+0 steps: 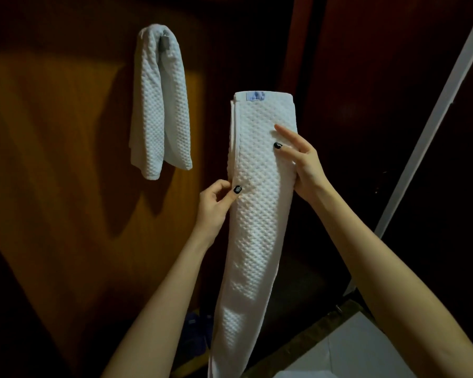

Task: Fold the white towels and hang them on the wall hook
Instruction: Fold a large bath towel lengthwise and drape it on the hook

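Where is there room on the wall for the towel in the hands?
The hook is crowded: a hung towel already drapes over it. Bare wood wall lies left of that towel, and a dark strip between it and the held towel.

You stand in a dim room of a home: dark wooden wall (66, 137), towel (159, 110) on a hook (164, 42), tiled floor (355, 350)

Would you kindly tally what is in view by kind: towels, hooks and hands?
Towels: 2, the hung towel and the held towel
Hooks: 1, the hook
Hands: 2, the left hand and the right hand
Total: 5
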`<act>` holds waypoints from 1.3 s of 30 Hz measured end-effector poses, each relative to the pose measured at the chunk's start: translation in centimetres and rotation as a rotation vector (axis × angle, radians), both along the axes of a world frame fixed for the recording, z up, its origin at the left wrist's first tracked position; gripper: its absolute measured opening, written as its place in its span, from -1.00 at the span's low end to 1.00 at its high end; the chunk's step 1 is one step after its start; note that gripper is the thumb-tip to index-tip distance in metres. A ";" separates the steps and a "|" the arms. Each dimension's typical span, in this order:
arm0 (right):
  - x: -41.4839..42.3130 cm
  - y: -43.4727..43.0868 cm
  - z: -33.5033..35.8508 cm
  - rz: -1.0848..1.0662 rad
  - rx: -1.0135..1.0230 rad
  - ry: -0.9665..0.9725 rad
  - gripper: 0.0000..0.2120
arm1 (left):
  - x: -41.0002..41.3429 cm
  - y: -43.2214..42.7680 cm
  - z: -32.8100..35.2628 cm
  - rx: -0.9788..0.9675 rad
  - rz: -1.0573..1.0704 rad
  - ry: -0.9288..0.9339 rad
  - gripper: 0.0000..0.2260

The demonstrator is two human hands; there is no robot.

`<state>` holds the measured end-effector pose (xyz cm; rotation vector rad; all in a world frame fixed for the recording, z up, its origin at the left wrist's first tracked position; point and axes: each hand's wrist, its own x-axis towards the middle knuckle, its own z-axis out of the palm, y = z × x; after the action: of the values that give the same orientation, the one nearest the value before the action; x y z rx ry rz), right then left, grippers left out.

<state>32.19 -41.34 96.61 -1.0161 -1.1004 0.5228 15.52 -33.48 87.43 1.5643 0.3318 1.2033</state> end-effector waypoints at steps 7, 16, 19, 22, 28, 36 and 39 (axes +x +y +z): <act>0.1 0.3 2.7 -0.026 0.007 -0.062 -0.67 | -0.1 0.3 2.8 0.087 -0.084 -0.100 -0.80; 2.1 -3.2 -4.1 -0.022 -0.271 -0.046 -0.33 | 2.5 0.0 9.1 0.149 0.219 -0.074 -0.83; 0.3 -4.4 -6.3 -0.047 -0.153 -0.096 -0.19 | 2.6 -0.1 10.4 0.252 0.258 0.028 -0.82; -1.6 -4.2 -4.9 -0.066 -0.025 -0.165 -0.33 | 2.3 -0.5 11.1 0.366 0.259 0.134 -0.83; -2.9 -3.4 -2.3 -0.048 0.083 -0.189 -0.69 | 0.2 0.4 12.2 0.484 0.380 0.235 -0.84; -3.1 -1.8 -2.9 0.002 0.011 0.009 -0.76 | -1.6 1.3 6.7 0.067 0.012 0.321 -0.82; -2.5 -1.7 -3.8 -0.011 -0.046 0.033 -0.76 | -1.8 0.1 2.5 0.271 0.295 0.257 -0.73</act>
<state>29.72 -43.09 92.82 -1.0494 -1.0569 0.5560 13.72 -33.33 89.98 1.9631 0.6039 1.3134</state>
